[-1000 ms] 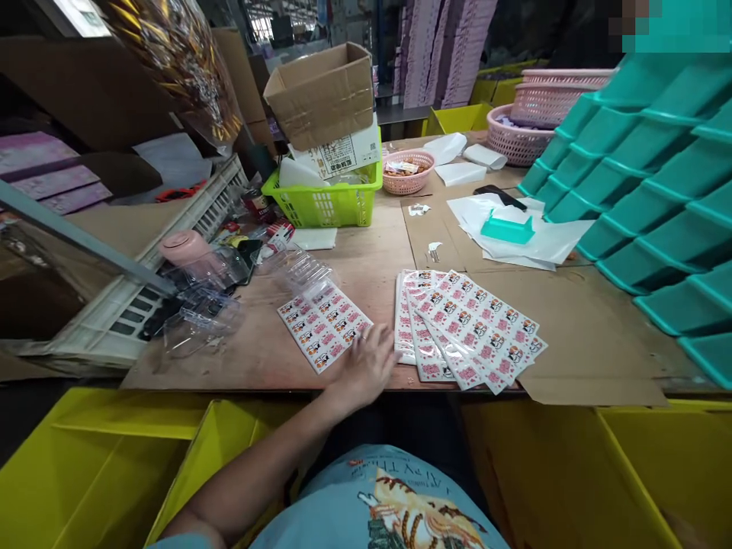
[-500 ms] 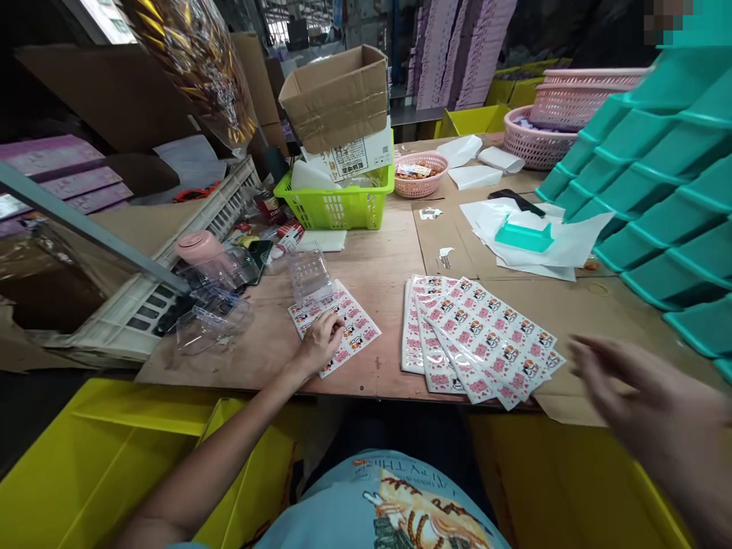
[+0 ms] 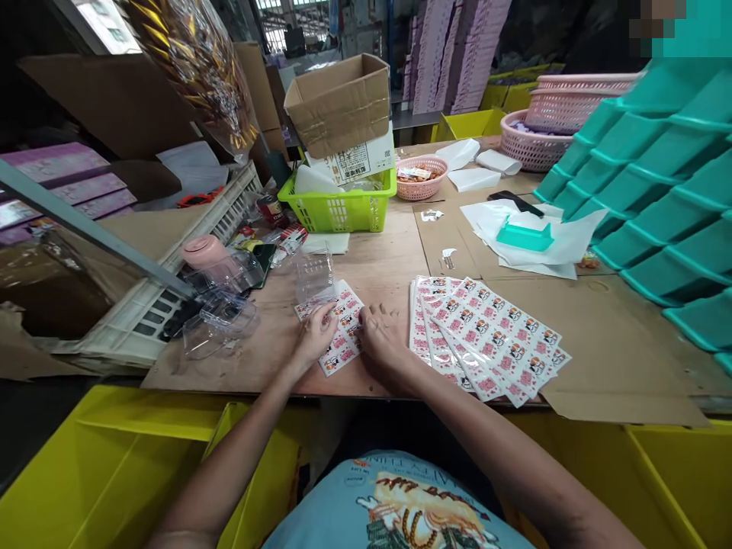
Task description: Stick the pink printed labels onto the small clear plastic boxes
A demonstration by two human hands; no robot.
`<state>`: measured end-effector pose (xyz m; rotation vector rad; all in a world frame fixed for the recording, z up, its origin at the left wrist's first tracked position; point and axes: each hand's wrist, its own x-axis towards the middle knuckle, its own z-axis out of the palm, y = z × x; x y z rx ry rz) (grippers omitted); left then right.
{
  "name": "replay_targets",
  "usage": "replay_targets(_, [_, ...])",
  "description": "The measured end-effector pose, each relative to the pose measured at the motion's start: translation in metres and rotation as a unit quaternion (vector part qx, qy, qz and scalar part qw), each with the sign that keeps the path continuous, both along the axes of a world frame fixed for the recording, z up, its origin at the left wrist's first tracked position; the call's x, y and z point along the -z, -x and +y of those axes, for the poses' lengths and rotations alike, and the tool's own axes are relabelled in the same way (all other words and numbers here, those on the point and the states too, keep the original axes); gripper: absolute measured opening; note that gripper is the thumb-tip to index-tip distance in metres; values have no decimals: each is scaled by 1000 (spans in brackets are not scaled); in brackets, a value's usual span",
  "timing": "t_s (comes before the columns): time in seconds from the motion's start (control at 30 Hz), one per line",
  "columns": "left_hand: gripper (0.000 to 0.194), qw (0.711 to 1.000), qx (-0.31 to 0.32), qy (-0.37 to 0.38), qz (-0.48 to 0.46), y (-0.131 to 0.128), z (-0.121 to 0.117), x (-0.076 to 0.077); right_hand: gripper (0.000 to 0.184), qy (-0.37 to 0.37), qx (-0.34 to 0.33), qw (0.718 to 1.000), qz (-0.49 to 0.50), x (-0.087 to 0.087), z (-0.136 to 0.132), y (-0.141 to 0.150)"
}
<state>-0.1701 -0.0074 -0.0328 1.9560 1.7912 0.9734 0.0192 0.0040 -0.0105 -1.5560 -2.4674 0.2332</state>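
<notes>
A white sheet of cartoon stickers (image 3: 345, 354) lies on the table's near edge. My left hand (image 3: 316, 335) rests on its left part, fingers curled in and thumb near the forefinger; anything between them is too small to make out. At the sheet's right edge is my right hand (image 3: 382, 334), its thumb and forefinger pinched at the sheet and the other fingers bent over the table. A clear plastic box (image 3: 314, 276) stands against the sheet's far corner. Right of my hands, a fanned stack of similar sticker sheets (image 3: 492, 332) lies partly over cardboard.
Clear plastic pieces (image 3: 220, 324) and a pink lidded container (image 3: 206, 255) lie to the left. Behind stand a green basket (image 3: 343, 210) bearing cartons and a pink basket (image 3: 422, 187). Stacked teal trays (image 3: 657, 198) rise at right, beside a teal piece (image 3: 524, 235) on white paper.
My right hand has come in from the far right, past the fanned stack, to the single sticker sheet. My left hand stays on that sheet, turned slightly.
</notes>
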Motion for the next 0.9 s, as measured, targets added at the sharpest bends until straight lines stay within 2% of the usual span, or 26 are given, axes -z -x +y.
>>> replay_targets(0.1, [57,995,-45,24,83,1,-14,1,40,-4,4,1000,2,-7,-5,-11])
replay_targets(0.17, [63,988,-47,28,144,-3,-25,3,53,-9,-30,999,7,-10,-13,-16])
replay_targets(0.23, [50,987,-7,14,159,-6,-32,3,66,-20,-78,997,16,-10,-26,-17])
replay_targets(0.3, [36,990,33,2,137,-6,-32,0,71,-31,-116,993,21,-8,-41,-16])
replay_targets(0.4, [33,993,48,5,110,-2,-18,-8,53,-28,-157,987,27,-5,-55,-13])
replay_targets(0.53, [43,991,69,26,108,-7,9,-16,19,0,-235,970,55,-6,-50,-20])
replay_targets(0.63, [56,994,43,57,77,-17,25,-16,14,14,-277,959,64,-8,-39,-37])
replay_targets(0.7, [49,996,26,71,43,-20,29,-14,12,24,-270,958,90,-7,-35,-49])
replay_targets(0.77, [29,997,30,75,5,-19,29,-13,6,20,-226,967,119,-4,-33,-54])
replay_targets(0.83, [18,995,47,78,-40,-18,25,-13,29,16,-176,973,148,0,-32,-52])
replay_targets(0.9, [21,990,65,78,-95,-18,19,-19,54,49,-144,969,194,-2,-26,-48])
